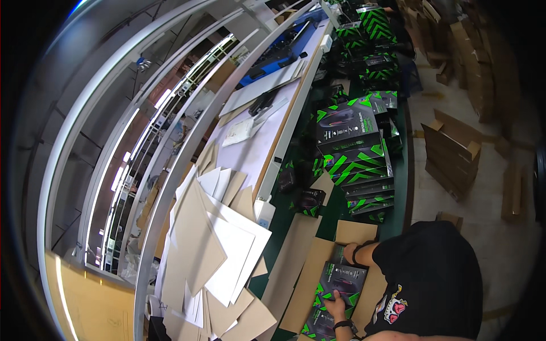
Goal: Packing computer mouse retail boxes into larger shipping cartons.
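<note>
A black and green mouse box (342, 279) lies in an open brown carton (311, 274) at the lower right. My left hand (336, 305) grips its near end, thumb across the printed face. At the far end, my right hand (351, 254) curls down into the carton against the same box, with its fingertips hidden. Nearer me, a second mouse box (318, 325) shows in the carton, partly covered by my left hand and wrist. Both wrists carry dark bands.
Stacked black and green boxes (350, 122) stand beyond the carton on the green bench (402, 187). Loose cardboard and white sheets (227, 244) cover the left table. Brown cartons (449, 150) stand on the floor at right. A metal frame (187, 153) rises at left.
</note>
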Demonstrator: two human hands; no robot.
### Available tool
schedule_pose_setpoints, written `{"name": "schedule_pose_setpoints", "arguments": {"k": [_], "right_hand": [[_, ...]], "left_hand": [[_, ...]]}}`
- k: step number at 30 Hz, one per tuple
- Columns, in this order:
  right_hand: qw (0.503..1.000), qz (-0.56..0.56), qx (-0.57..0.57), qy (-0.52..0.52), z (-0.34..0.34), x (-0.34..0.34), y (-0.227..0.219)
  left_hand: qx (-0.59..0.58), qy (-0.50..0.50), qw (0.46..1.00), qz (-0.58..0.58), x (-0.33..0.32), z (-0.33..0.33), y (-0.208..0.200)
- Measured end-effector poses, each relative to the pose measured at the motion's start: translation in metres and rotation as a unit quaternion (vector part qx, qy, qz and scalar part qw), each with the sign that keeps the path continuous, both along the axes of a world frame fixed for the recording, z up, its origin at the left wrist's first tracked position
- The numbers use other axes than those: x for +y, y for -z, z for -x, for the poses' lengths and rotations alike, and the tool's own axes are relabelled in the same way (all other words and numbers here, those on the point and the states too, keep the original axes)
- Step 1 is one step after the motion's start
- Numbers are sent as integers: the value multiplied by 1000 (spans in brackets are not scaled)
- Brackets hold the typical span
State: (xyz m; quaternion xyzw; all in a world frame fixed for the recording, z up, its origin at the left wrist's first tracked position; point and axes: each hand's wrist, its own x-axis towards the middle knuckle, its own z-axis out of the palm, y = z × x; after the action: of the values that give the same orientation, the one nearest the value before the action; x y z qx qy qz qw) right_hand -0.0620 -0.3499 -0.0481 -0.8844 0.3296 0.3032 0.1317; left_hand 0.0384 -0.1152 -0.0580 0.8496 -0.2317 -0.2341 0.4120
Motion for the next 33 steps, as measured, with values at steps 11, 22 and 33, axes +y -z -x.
{"name": "schedule_pose_setpoints", "arguments": {"k": [11, 22, 33], "right_hand": [[998, 53, 32, -20, 14, 5, 15], [986, 146, -75, -29, 53, 44, -15], [939, -61, -328, -89, 25, 37, -55]], "left_hand": [[1, 42, 998, 38, 2, 1, -8], [65, 85, 990, 95, 15, 4, -11], [-33, 77, 995, -48, -6, 6, -52]]}}
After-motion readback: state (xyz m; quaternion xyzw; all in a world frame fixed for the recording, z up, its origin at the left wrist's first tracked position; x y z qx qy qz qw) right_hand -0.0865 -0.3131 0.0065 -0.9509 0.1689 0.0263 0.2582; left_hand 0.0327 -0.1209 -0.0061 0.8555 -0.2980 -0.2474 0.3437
